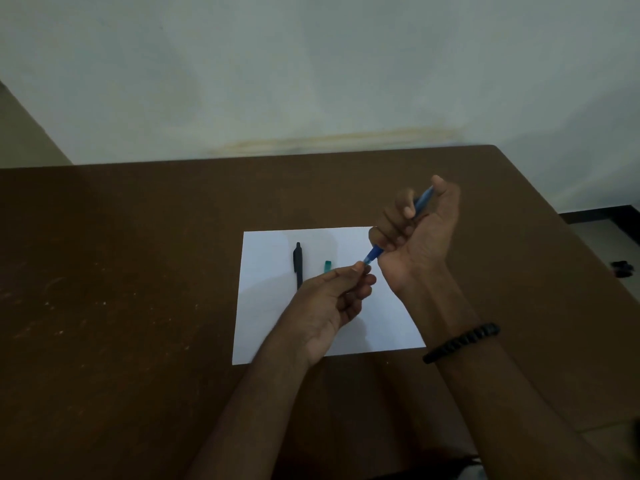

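Note:
My right hand (417, 233) grips a blue pen (423, 199) above a white sheet of paper (273, 306), fingers curled round its barrel and the thumb near its upper end. The pen slants down to the left. My left hand (336, 299) pinches the pen's lower tip between thumb and forefinger. On the sheet lie a black pen (298, 265) and, to its right, a small teal piece (327, 266) partly hidden behind my left hand.
The sheet rests on a brown table (121, 289) that stands against a pale wall (311, 71). A black beaded bracelet (460, 342) circles my right wrist. A small dark object (623, 268) lies on the floor past the table's right edge.

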